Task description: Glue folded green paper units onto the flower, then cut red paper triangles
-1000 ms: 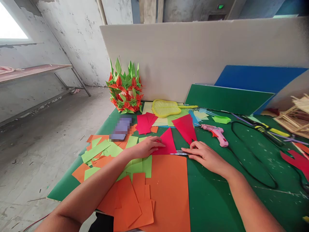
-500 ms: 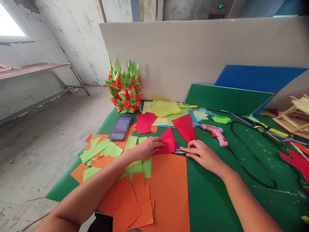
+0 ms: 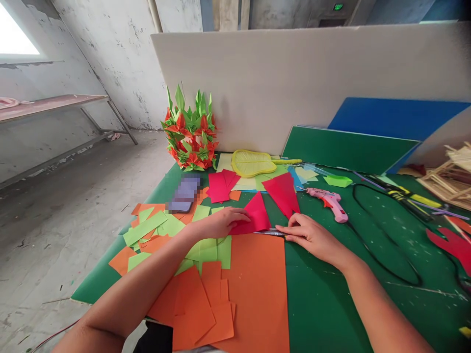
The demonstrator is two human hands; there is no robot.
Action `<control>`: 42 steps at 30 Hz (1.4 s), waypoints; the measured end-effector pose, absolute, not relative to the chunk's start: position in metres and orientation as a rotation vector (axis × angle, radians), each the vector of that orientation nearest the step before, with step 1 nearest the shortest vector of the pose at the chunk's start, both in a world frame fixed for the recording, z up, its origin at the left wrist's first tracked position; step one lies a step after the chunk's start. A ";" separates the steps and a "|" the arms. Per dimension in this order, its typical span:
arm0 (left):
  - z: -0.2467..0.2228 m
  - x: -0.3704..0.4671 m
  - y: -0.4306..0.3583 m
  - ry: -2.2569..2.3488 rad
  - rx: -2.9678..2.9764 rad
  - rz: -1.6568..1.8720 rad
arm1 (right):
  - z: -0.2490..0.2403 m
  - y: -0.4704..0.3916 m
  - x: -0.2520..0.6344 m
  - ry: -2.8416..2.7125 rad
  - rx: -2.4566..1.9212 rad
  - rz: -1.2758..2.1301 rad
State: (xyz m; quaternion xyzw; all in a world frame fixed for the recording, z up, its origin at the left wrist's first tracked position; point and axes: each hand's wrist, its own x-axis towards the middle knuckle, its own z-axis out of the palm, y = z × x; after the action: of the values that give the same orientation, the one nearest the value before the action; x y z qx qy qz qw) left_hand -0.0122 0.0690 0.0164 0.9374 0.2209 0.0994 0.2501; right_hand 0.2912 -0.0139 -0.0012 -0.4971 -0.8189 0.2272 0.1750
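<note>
My left hand (image 3: 223, 222) lies over the left part of a folded red sheet of paper (image 3: 256, 213), fingers bent and pressed on it. From the right, my right hand (image 3: 307, 234) grips a pair of scissors (image 3: 271, 232), whose handles are hidden by the fingers. The thin metal blades lie along the lower edge of the red sheet. Under them spreads a large orange sheet (image 3: 259, 284). Just above my right hand is another red paper piece (image 3: 283, 192), pointed towards me.
Green and orange paper pieces (image 3: 145, 229) lie at left beside a blurred phone (image 3: 184, 193). A paper flower ornament (image 3: 190, 132) stands behind. A yellow fly swatter (image 3: 253, 163), a pink glue gun (image 3: 331, 202) with its cord and green board (image 3: 346, 147) are further back and right.
The scissors have moved left along the red sheet's lower edge, with more blade showing. My left hand has shifted slightly left; the red sheet stays nearly in place.
</note>
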 end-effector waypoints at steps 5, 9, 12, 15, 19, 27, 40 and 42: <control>0.018 -0.014 0.071 0.558 2.551 0.237 | -0.002 -0.014 0.289 -2.338 -1.407 0.609; 0.016 -0.015 0.073 0.564 2.537 0.208 | -0.001 -0.014 0.285 -2.343 -1.392 0.609; 0.013 -0.017 0.075 0.553 2.530 0.221 | 0.000 -0.014 0.283 -2.354 -1.386 0.612; 0.011 -0.017 0.077 0.545 2.527 0.217 | 0.000 -0.013 0.280 -2.350 -1.390 0.630; 0.010 -0.018 0.078 0.546 2.524 0.198 | -0.001 -0.011 0.278 -2.342 -1.379 0.644; 0.007 -0.019 0.081 0.518 2.513 0.237 | -0.001 -0.007 0.273 -2.375 -1.345 0.601; 0.007 -0.018 0.080 0.495 2.501 0.277 | 0.002 -0.007 0.263 -2.390 -1.344 0.574; 0.007 -0.018 0.080 0.487 2.501 0.283 | 0.003 -0.008 0.260 -2.402 -1.327 0.557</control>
State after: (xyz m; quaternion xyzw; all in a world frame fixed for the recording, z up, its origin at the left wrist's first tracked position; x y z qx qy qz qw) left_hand -0.0181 0.0801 0.0072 0.9351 0.1821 0.1059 0.2850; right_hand 0.2603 -0.0077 0.0028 -0.4670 -0.8453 0.1960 0.1700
